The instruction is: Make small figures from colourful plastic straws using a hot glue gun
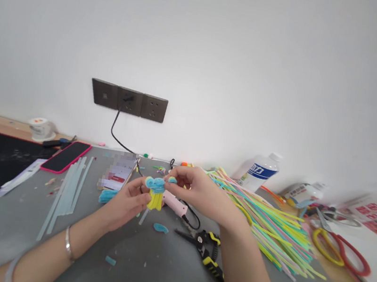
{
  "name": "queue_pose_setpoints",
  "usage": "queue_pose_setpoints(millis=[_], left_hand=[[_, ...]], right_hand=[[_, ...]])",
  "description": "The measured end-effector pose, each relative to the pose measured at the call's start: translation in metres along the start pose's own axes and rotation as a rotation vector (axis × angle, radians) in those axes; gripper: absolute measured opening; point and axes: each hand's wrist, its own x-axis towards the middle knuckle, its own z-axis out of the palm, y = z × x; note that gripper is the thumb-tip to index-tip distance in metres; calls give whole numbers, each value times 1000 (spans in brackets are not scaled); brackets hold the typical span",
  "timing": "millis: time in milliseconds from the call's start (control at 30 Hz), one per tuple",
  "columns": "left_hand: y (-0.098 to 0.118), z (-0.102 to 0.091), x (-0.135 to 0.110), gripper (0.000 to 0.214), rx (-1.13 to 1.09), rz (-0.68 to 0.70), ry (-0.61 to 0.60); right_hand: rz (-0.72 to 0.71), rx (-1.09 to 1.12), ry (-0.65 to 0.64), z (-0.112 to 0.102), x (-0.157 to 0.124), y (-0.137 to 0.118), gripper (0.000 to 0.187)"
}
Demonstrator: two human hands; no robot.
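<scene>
A small figure of blue and yellow pipe cleaners [156,193] is pinched between the fingers and thumb of my left hand [130,201], held above the table. My right hand [190,186] is closed on a small blue-and-yellow pipe-cleaner piece [172,180] at the figure's right side; I cannot tell whether the two are joined. Behind the hands lies a pink glue gun [174,203], partly covered. Below them are a loose blue pipe-cleaner piece [161,228] and black-and-yellow pliers [199,240].
Several glue sticks [68,188] and a pink-cased phone [66,157] lie left. A big bundle of pipe cleaners [275,226] spreads right, by a white bottle [262,172] and scissors [340,246]. A black cord [112,129] runs from the wall socket [128,100].
</scene>
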Motion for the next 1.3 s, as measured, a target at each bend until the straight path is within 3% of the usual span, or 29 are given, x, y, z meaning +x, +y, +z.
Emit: queue_pose_setpoints(millis=[1300], left_hand=[[-1, 0, -1, 23, 9, 4, -12]], right_hand=[[10, -7, -6, 0, -1, 0, 15]])
